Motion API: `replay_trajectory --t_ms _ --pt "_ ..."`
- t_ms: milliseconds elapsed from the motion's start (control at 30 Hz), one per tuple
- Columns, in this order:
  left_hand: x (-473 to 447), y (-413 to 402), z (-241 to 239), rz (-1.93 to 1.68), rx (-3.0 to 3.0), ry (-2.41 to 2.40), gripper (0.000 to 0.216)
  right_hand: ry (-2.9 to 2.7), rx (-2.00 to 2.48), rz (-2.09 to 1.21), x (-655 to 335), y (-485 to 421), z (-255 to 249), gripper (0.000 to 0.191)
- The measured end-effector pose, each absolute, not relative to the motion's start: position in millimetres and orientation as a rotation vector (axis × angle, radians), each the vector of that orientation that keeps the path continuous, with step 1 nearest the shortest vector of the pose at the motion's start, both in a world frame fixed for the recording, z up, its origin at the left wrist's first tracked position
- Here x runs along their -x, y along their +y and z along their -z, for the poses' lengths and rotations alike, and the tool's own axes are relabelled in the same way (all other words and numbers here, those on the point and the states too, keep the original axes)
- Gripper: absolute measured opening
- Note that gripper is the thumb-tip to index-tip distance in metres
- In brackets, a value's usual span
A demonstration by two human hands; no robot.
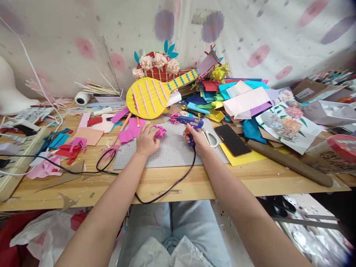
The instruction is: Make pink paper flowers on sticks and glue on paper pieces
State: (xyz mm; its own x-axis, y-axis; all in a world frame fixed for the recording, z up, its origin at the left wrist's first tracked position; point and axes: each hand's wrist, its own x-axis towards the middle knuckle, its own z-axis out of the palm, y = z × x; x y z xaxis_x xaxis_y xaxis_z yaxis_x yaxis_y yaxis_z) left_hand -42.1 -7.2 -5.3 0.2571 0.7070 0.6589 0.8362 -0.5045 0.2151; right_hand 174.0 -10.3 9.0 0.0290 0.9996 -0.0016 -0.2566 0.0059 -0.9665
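Note:
Over the grey cutting mat (pixel 172 157), my left hand (pixel 147 140) is closed on a small magenta paper flower (pixel 160 132). Fingers of my right hand (pixel 198 138) wrap round the handle of a blue hot glue gun (pixel 191 121), whose nozzle points left. Another magenta paper flower (pixel 174 118) sits near the nozzle. Right of the gun lie white-handled scissors (pixel 210 139), partly covered by my right hand. Magenta paper pieces (pixel 125 136) rest left of my left hand. Behind both hands leans a yellow paper lute (pixel 147 97) with pink strips.
A black cord (pixel 169 190) loops from the gun along the front edge to a power strip (pixel 20 165). To the right are a phone (pixel 232 139), a brown tube (pixel 289 163) and heaped coloured paper (pixel 244 97). Bamboo sticks (pixel 100 89) stand behind left.

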Motion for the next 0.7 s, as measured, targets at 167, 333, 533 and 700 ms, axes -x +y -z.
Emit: replay_trajectory --t_ms 167,333,533,700 --pt "41.7 -5.4 9.6 1.045 2.394 -1.445 0.039 -1.002 1.032 -1.300 -173.1 -10.8 -9.2 0.044" --pt "41.9 -5.7 8.2 1.062 2.400 -1.466 0.046 -1.003 1.058 -1.296 -172.8 -10.8 -9.6 0.045" --pt "42.7 -4.2 9.6 1.059 2.391 -1.477 0.043 -1.007 1.040 -1.300 -172.6 -12.5 -11.4 0.045" --pt "43.0 -2.9 11.5 1.050 2.420 -1.419 0.042 -0.999 1.037 -1.305 -172.6 -12.7 -12.0 0.044"
